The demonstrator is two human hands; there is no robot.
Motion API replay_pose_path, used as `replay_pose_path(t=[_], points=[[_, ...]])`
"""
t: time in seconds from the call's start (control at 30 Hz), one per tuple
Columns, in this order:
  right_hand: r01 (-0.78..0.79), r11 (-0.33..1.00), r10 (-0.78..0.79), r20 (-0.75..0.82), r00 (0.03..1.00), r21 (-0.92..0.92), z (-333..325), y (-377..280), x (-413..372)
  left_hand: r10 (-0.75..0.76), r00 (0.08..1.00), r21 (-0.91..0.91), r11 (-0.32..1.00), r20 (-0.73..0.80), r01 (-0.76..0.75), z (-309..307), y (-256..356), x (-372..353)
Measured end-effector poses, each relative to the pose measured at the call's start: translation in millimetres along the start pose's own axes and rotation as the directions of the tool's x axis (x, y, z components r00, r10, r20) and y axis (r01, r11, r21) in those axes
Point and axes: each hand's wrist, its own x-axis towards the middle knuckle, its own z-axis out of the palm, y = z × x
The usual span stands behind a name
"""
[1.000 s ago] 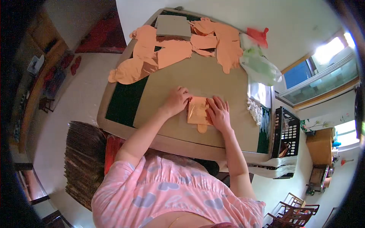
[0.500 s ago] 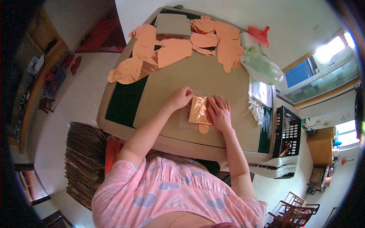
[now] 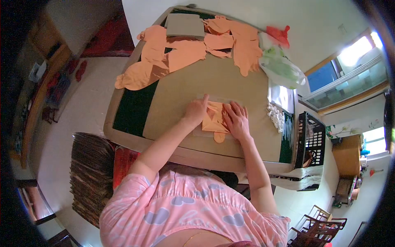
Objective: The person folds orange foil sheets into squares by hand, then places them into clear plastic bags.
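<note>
A folded copper-coloured foil balloon [image 3: 214, 122] lies on the brown table mat, on top of a clear plastic sheet or bag [image 3: 199, 133]. Its rounded tab [image 3: 219, 137] sticks out at the near edge. My left hand [image 3: 196, 111] is curled at the balloon's left edge, one digit pointing up and away from me; the other fingertips are hidden. Flat on the right side of the foil, my right hand [image 3: 237, 120] has its fingers stretched out and slightly apart.
Flat copper foil balloons [image 3: 185, 55] spread across the far side, with a grey board [image 3: 185, 25] over part of them. On the right are a plastic bag [image 3: 279, 68], small white pieces [image 3: 275, 117], pale blue sticks [image 3: 287, 131] and a black crate [image 3: 311, 138]. Stacked brown sheets [image 3: 91, 177] stand left.
My left hand has shifted from a pinch at the foil's upper left corner to lying lower along its left edge, one digit raised. The right hand stays on the foil.
</note>
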Motion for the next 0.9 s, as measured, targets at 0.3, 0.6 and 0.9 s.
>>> replay_pose_path(t=[0.3, 0.6, 0.9], points=[[-0.008, 1.0, 0.008, 0.01, 1.0, -0.02, -0.8, -2.8, 1.5, 0.231, 0.971, -0.12, 0.964, -0.054, -0.236, 0.6, 32.0, -26.5], [-0.022, 1.0, 0.023, 0.059, 0.998, -0.023, 1.9, 0.9, 0.2, 0.18, 0.976, 0.129, 0.972, 0.123, -0.195, 8.4, 24.5, -35.5], [-0.112, 0.993, 0.117, 0.136, 0.984, -0.041, 1.4, -10.9, -5.7, 0.177, 0.972, 0.132, 0.971, 0.155, -0.198, 7.4, 21.8, -27.9]])
